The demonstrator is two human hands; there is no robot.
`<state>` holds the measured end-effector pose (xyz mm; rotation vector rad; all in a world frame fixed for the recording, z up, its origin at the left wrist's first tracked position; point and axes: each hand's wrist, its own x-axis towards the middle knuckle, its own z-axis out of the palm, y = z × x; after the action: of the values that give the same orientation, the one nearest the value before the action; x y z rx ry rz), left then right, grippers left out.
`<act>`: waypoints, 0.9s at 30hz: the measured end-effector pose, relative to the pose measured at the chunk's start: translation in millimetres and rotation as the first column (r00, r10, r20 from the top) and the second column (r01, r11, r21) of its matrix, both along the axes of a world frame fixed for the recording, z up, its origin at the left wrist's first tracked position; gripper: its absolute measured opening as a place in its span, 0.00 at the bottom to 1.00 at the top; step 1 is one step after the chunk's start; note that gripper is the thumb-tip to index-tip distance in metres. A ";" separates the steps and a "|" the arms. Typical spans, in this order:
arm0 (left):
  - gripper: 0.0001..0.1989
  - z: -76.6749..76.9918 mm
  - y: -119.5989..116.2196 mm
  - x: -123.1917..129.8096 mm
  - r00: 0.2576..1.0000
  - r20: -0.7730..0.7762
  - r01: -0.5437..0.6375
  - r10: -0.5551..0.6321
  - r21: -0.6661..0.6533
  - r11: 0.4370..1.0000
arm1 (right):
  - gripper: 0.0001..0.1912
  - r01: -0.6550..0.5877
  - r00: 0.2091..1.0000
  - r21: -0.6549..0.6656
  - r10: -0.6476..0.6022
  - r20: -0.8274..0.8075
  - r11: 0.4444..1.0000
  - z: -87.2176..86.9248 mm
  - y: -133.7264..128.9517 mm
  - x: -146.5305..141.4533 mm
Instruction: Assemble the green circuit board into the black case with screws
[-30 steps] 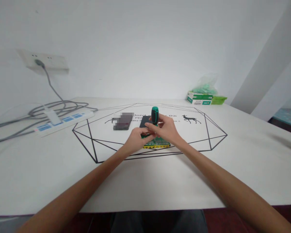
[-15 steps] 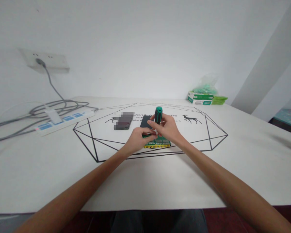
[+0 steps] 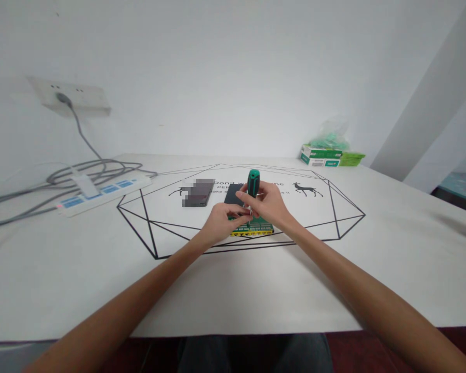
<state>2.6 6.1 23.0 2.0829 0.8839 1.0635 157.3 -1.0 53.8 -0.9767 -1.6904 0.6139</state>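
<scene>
My right hand (image 3: 271, 203) is closed around a screwdriver (image 3: 253, 182) with a green and black handle, held upright with its tip down. Below it lies a green circuit board (image 3: 262, 225) with a yellow strip along its near edge. My left hand (image 3: 221, 223) reaches in from the left, thumb and fingers pinched together at the screwdriver's shaft, over the board. Whether it grips the shaft or some small part there is hidden. Behind the board is a flat black object (image 3: 233, 194), partly covered by my fingers.
A dark phone-like slab (image 3: 202, 194), partly blurred out, lies left of the black object. Further left are a power strip (image 3: 106, 196) and coiled grey cables (image 3: 81, 173). Green and white boxes (image 3: 321, 155) with a plastic bag (image 3: 330, 135) stand at the back right of the white table (image 3: 241, 295).
Both hands and the screwdriver stay in nearly the same place over the board. Only a very slight shift of the view is visible.
</scene>
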 end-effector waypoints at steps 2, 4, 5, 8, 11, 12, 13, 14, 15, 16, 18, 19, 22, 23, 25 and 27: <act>0.08 -1.1 0.7 0.1 1.000 0.019 -0.014 0.014 0.004 1.000 | 0.17 0.004 1.000 -0.003 -0.004 -0.007 1.000 0.4 -0.3 -0.2; 0.09 -0.8 0.4 0.0 1.000 0.015 -0.011 0.011 0.006 1.000 | 0.18 0.007 1.000 -0.008 -0.007 -0.020 1.000 1.0 -0.6 -0.5; 0.09 -0.3 0.0 -0.1 1.000 0.006 -0.006 0.006 0.006 1.000 | 0.18 0.005 1.000 -0.011 -0.005 -0.025 1.000 1.2 -0.7 -0.7; 0.09 1.1 -1.3 -0.5 1.000 -0.012 0.021 -0.021 0.006 1.000 | 0.17 -0.004 0.999 -0.019 0.003 -0.033 1.000 2.0 -0.5 -1.2; 0.08 1.2 -1.4 -0.6 0.999 0.005 0.033 -0.034 0.013 0.999 | 0.17 -0.006 1.000 -0.023 0.006 -0.030 1.000 2.2 -0.3 -1.3; 0.08 1.1 -1.2 -0.5 0.999 0.011 0.033 -0.033 0.015 0.999 | 0.17 -0.007 1.000 -0.020 0.006 -0.027 1.000 2.2 -0.4 -1.3; 0.09 1.0 -0.8 -0.4 0.999 0.014 0.032 -0.032 0.014 0.999 | 0.17 -0.008 1.000 -0.018 0.008 -0.024 1.000 2.2 -0.6 -1.2; 0.09 0.9 -0.5 -0.3 0.999 0.012 0.029 -0.029 0.013 0.999 | 0.17 -0.009 1.000 -0.016 0.009 -0.022 1.000 2.2 -0.8 -1.1; 0.09 0.9 -0.3 -0.1 1.000 0.008 0.023 -0.023 0.013 1.000 | 0.16 -0.008 1.000 -0.015 0.008 -0.022 1.000 2.2 -1.2 -1.0; 0.09 1.0 -0.1 -0.1 1.000 0.004 0.012 -0.012 0.015 1.000 | 0.16 -0.004 1.000 -0.014 0.004 -0.023 1.000 2.3 -1.5 -0.9; 0.08 1.3 0.0 -0.1 1.000 -0.002 -0.012 0.013 0.027 1.000 | 0.16 0.001 1.000 -0.008 -0.002 -0.024 1.000 2.4 -1.9 -0.8; 0.08 1.4 0.0 -0.3 1.000 -0.003 -0.022 0.022 0.034 0.999 | 0.16 0.000 1.000 -0.002 0.000 -0.022 1.000 2.3 -2.0 -0.8; 0.08 1.9 0.0 -1.2 1.000 -0.006 -0.020 0.021 0.046 0.999 | 0.15 -0.017 1.000 0.018 0.017 -0.017 1.000 1.8 -1.3 -0.8; 0.08 2.1 0.0 -1.6 1.000 -0.010 -0.011 0.012 0.048 0.999 | 0.15 -0.019 1.000 0.022 0.020 -0.017 1.000 1.4 -1.0 -0.8; 0.08 2.1 0.3 -2.2 1.000 -0.016 0.014 -0.013 0.047 0.999 | 0.15 -0.016 1.000 0.028 0.016 -0.017 0.999 0.8 -0.5 -0.7; 0.08 1.6 0.7 -2.4 0.999 -0.023 0.037 -0.036 0.041 0.998 | 0.16 -0.007 1.000 0.034 0.008 -0.017 0.999 0.5 -0.3 -0.7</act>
<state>0.2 6.8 24.6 2.1408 0.8382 1.0489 156.6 -1.3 54.3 -0.9392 -1.6852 0.5955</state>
